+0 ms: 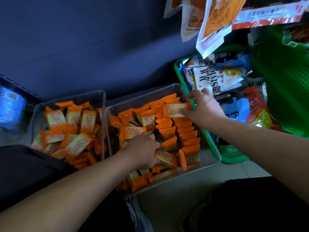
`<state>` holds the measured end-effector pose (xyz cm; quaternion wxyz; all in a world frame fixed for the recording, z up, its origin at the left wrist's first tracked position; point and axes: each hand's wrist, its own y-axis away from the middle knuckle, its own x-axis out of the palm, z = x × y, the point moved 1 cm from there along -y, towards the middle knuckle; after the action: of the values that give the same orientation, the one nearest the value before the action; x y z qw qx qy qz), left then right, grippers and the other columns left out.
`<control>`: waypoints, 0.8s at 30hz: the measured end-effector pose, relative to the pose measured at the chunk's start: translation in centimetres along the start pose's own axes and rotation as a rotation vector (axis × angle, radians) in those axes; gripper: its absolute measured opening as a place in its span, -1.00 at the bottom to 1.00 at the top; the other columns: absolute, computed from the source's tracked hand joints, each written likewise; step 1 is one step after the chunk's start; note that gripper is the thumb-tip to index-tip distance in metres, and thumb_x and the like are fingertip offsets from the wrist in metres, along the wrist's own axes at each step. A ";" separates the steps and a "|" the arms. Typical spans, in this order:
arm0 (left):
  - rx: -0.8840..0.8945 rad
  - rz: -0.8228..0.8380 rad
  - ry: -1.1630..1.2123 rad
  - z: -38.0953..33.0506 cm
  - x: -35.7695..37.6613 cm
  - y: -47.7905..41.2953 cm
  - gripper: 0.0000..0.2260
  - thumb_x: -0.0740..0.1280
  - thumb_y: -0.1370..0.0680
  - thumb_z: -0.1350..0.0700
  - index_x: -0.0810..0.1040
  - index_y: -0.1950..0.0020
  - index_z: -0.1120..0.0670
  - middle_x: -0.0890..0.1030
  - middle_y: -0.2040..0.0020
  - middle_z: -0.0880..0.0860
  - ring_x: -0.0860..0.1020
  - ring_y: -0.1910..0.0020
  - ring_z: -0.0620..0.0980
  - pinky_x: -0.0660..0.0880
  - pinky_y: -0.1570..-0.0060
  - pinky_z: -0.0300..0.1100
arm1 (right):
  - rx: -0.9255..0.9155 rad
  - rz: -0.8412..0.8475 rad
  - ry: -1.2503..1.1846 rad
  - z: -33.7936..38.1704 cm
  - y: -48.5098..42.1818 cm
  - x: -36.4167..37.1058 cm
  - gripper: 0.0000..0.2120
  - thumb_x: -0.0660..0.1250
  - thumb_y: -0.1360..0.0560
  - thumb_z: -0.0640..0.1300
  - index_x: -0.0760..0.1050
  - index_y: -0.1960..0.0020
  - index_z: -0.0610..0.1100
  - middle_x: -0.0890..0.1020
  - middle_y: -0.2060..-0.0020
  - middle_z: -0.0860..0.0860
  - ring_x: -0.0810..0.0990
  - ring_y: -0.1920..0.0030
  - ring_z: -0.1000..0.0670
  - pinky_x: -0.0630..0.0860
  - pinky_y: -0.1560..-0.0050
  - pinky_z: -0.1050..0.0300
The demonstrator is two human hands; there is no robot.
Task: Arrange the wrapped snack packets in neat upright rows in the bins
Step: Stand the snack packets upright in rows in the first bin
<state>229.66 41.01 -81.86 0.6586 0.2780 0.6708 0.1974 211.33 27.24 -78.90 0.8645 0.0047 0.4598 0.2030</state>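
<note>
Two clear plastic bins sit side by side on the floor. The left bin (70, 99) holds a loose heap of orange cracker packets (73, 131). In the right bin (207, 166), upright rows of packets (185, 131) fill the right side and loose ones lie at the left and front. My right hand (204, 108) pinches one packet (175, 109) above the far end of the rows. My left hand (143, 148) reaches down into the middle of the right bin, its fingers curled around a packet (165, 156) near the front.
A green basket (234, 158) full of assorted snack bags stands right of the bins. More snack bags (215, 22) hang above at the upper right. A dark blue wall runs behind. A blue package (10, 108) lies at the far left. My dark-clothed knees frame the bottom.
</note>
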 end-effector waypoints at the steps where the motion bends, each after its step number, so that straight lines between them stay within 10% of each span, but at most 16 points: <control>1: 0.012 -0.001 -0.029 0.0 0.2 0.2 -0.50 0.38 -0.56 -0.26 0.51 -0.40 -0.01 0.44 -0.33 0.05 0.39 -0.33 0.10 0.38 -0.27 -0.01 | -0.014 -0.018 0.034 -0.1 0.0 -0.2 -0.49 0.49 -0.51 0.12 0.45 -0.37 -0.03 0.40 -0.15 0.00 0.52 0.06 -0.05 0.49 0.07 0.06; 8: 0.031 0.013 0.153 0.3 -1.0 1.2 -0.50 0.53 -0.44 -0.21 0.50 -0.31 -0.14 0.48 -0.16 0.00 0.45 -0.15 0.01 0.52 -0.16 0.01 | -0.145 0.140 -0.123 0.2 2.7 -1.9 -0.92 0.48 -0.53 -0.04 0.65 0.01 -0.01 0.67 0.17 0.06 0.61 0.21 0.11 0.48 0.28 0.24; 16: -0.011 -0.259 0.341 3.0 -3.2 3.1 -0.50 0.54 -0.34 -0.12 0.58 -0.27 -0.16 0.49 -0.16 -0.16 0.53 -0.13 -0.11 0.57 -0.11 -0.04 | -0.171 0.313 -0.044 0.2 4.2 -2.6 -0.95 0.53 -0.48 -0.03 0.68 0.10 0.03 0.68 0.21 0.08 0.61 0.24 0.20 0.48 0.27 0.45; 24: 0.033 -0.494 0.716 1.1 -2.9 4.0 -0.50 0.65 -0.34 -0.07 0.53 -0.20 -0.15 0.46 -0.11 -0.25 0.48 -0.10 -0.29 0.43 0.02 -0.36 | 0.143 0.533 -0.389 1.0 4.6 -1.1 -0.61 0.53 -0.51 0.04 0.58 -0.26 -0.09 0.74 0.01 -0.08 0.75 0.09 -0.12 0.72 0.01 -0.04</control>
<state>231.16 42.11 -77.18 0.4076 0.0336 0.9062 0.1072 209.93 31.23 -76.54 0.8501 0.2242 0.2820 0.3842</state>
